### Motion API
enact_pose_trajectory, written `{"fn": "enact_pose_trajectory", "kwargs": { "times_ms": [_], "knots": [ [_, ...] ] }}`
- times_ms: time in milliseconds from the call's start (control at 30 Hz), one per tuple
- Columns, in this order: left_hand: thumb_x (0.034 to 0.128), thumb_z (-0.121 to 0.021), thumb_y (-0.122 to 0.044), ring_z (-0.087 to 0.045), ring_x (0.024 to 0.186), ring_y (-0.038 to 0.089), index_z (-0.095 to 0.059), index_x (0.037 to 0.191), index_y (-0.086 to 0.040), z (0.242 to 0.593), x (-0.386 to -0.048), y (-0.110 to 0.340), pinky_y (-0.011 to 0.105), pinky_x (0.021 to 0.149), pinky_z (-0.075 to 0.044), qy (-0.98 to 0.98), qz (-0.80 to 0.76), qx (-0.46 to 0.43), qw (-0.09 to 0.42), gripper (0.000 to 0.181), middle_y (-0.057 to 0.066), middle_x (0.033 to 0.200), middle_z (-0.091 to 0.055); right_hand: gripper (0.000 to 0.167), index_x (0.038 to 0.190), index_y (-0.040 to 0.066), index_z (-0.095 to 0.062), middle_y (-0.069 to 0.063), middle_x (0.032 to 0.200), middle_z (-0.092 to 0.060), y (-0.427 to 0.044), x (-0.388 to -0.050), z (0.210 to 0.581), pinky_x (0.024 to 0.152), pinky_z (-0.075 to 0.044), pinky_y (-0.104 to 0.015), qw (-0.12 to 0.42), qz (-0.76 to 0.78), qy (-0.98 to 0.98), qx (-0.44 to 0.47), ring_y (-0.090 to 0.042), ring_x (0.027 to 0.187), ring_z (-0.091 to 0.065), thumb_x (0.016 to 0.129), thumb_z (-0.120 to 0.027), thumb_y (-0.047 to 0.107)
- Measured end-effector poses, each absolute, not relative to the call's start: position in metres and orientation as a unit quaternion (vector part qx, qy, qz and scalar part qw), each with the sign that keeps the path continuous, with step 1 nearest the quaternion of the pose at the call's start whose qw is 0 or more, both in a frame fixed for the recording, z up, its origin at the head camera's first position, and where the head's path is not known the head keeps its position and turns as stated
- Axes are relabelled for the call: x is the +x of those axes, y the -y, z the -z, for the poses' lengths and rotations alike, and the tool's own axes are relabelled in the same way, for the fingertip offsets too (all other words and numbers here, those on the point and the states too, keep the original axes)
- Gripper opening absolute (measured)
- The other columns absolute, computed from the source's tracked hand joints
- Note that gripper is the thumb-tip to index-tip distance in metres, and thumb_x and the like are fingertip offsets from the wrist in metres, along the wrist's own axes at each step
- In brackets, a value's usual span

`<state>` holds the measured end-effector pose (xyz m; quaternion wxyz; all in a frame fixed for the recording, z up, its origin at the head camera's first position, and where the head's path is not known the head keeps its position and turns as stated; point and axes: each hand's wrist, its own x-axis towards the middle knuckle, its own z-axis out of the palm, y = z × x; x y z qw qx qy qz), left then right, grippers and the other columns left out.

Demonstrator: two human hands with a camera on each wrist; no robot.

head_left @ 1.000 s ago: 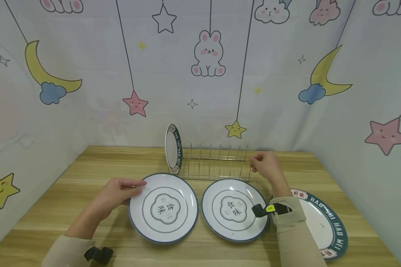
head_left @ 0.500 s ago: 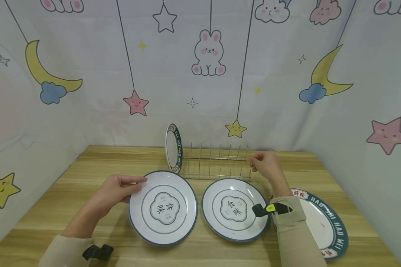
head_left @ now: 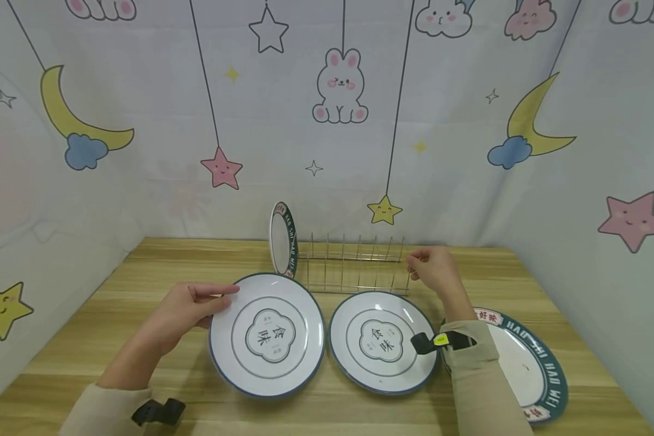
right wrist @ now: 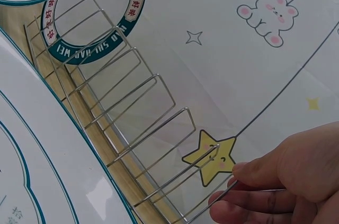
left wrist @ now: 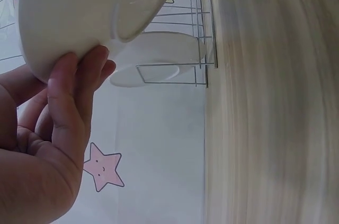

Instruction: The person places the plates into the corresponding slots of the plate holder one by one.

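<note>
My left hand (head_left: 182,312) pinches the left rim of a white plate (head_left: 267,375) with a blue edge and a flower-shaped emblem. In the left wrist view, this plate's pale underside (left wrist: 63,12) is lifted off the table, with fingertips beneath it. My right hand (head_left: 435,269) pinches the right end wire of a metal dish rack (head_left: 354,289); the right wrist view shows thumb and fingers on that wire (right wrist: 225,189). A plate with a green lettered rim (head_left: 291,242) stands upright in the rack's left end, its lower edge partly hidden by the held plate.
A second blue-edged plate (head_left: 381,378) lies on the wooden table (head_left: 327,418) before the rack. Right of it, a larger green-rimmed plate (head_left: 556,387) lies partly under the right forearm. A patterned cloth (head_left: 283,127) hangs behind the table.
The plate in my left hand has risen slightly and shifted toward the rack, now covering the bottom of the standing plate. My right hand stays on the rack.
</note>
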<state>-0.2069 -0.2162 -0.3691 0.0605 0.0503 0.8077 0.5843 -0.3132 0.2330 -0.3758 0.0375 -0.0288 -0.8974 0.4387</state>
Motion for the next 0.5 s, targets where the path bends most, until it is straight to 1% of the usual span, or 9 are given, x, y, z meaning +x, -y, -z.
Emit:
{"fn": "enact_pose_trajectory", "kwargs": {
  "times_ms": [133,267,500],
  "knots": [
    [0.0948,-0.066,-0.011,-0.069,0.086,0.018,-0.061,0.129,0.006,0.3672,-0.2063,0.216,0.036,0.073,-0.059,-0.801,-0.593,0.056,0.056,0.038,0.023,0.118,-0.066,0.025,0.115,-0.001,-0.067,-0.013,0.097,-0.067,-0.2333,-0.3133,0.376,0.076,-0.053,-0.036,0.038,-0.438,0.898,-0.028,-0.021,0.077,-0.066,0.101,-0.058,0.018],
    [0.0943,-0.068,-0.013,-0.068,0.084,0.017,-0.062,0.129,0.005,0.364,-0.2052,0.2152,0.036,0.073,-0.059,-0.803,-0.591,0.059,0.052,0.039,0.021,0.119,-0.066,0.024,0.113,0.0,-0.067,-0.014,0.097,-0.067,-0.233,-0.3136,0.3757,0.074,-0.053,-0.035,0.039,-0.438,0.898,-0.022,-0.02,0.076,-0.066,0.101,-0.057,0.018],
    [0.0943,-0.068,-0.016,-0.067,0.086,0.018,-0.062,0.129,0.003,0.3591,-0.2054,0.2137,0.035,0.074,-0.059,-0.799,-0.597,0.065,0.043,0.04,0.018,0.12,-0.066,0.023,0.112,0.0,-0.067,-0.014,0.098,-0.067,-0.2336,-0.3133,0.3759,0.075,-0.053,-0.036,0.038,-0.434,0.9,-0.023,-0.021,0.077,-0.066,0.102,-0.057,0.018]
  ]
}}
